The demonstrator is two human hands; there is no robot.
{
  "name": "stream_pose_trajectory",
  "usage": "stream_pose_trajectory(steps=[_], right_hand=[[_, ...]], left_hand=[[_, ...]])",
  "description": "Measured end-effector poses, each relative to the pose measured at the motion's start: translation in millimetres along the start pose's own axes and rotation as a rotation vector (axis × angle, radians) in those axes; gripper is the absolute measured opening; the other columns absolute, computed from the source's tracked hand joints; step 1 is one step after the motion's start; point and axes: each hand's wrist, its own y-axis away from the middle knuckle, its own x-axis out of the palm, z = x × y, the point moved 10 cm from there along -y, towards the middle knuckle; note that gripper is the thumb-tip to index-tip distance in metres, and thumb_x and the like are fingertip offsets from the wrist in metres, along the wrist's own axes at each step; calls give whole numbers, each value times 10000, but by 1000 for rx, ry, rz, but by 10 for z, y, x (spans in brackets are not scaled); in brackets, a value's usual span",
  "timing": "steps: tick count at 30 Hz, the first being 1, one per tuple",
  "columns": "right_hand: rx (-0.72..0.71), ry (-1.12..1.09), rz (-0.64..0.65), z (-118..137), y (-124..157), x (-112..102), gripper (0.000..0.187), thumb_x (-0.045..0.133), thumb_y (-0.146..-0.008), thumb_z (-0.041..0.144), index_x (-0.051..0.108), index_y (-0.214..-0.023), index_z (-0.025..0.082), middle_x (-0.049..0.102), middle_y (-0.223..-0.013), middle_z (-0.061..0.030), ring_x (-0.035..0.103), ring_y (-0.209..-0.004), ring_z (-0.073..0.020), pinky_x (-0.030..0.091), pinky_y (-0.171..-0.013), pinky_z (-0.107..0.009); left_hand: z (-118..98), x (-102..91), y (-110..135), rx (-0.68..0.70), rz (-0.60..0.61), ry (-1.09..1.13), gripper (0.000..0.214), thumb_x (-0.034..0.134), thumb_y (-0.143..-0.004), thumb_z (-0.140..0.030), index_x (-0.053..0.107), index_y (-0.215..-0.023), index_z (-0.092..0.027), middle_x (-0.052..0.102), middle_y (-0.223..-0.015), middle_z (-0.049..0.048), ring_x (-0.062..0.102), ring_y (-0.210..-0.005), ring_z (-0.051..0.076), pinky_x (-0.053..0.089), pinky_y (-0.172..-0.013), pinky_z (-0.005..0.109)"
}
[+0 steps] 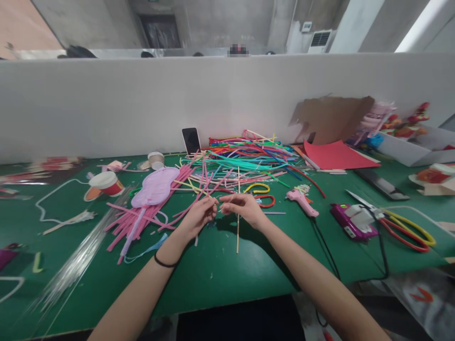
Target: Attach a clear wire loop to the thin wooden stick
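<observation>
— Green tabletop point(213, 284), smooth and strewn with scraps, ran back to a plain white partition point(142, 104), bare grey concrete point(227, 23) beyond! What filled it?

— Colour everywhere! A tangled heap of thin stems point(245, 158) sprawled at the back, red, blue and teal, while a sheaf of pink stems point(122, 232) fanned out on the left, matt and soft-looking. Over them lay a lilac paddle point(156, 187), rounded and lobed, with a long straight handle.

— And that silvery streak?

— Thin, shiny wires point(83, 251), dead straight, left of the left forearm! Off to the right, a smooth pink glue gun point(304, 202), black cable trailing.

— To the hands, then!

— Left hand point(201, 215): fingers curled, thumb and index tips drawn close. Right hand point(245, 208): thumb and index finger arched toward them, the two sets of fingertips nearly meeting!

— Pinching what?

— Couldn't tell! Anything between those tips was too fine to make out.

— And the wooden stick point(238, 241)?

— Slim, pale, straight, it passed beneath the right hand, just right of the fingertips, one end showing toward the heap, the other toward the near edge. Whether any finger touched it, the hand hid.
</observation>
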Motion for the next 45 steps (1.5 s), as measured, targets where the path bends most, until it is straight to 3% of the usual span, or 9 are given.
stream_pose_trajectory(steps=[5,16,33,45], right_hand=[[-24,9,-68,-8,-8,-74,353,827,-698,398,763,-979,193,769,-833,-32,725,-739,-165,596,-749,-328],[-11,14,-51,-18,8,-29,361,787,-731,456,751,-978,195,763,-835,-33,725,-737,-172,592,-734,-324],[-30,29,-92,13,6,-78,363,798,-723,450,745,-972,192,758,-825,-41,710,-751,-175,583,-738,-339],[-74,101,-54,60,16,-24,350,748,-778,452,711,-1029,212,751,-876,-38,705,-749,-171,569,-684,-306]], left_hand=[[-36,-50,-15,40,-51,36,242,783,-771,-324,656,-842,-131,577,-647,-23,523,-542,47,420,-500,129],[-28,-62,-17,54,-70,18,229,760,-795,-324,661,-852,-126,577,-625,-20,520,-519,54,412,-472,130],[-196,-140,64,142,-204,-30,356,809,-688,-381,660,-902,-139,619,-684,-20,574,-573,81,415,-490,167],[-347,-86,145,280,-264,-280,261,738,-739,-375,617,-839,-166,669,-686,9,584,-515,106,403,-445,190]])
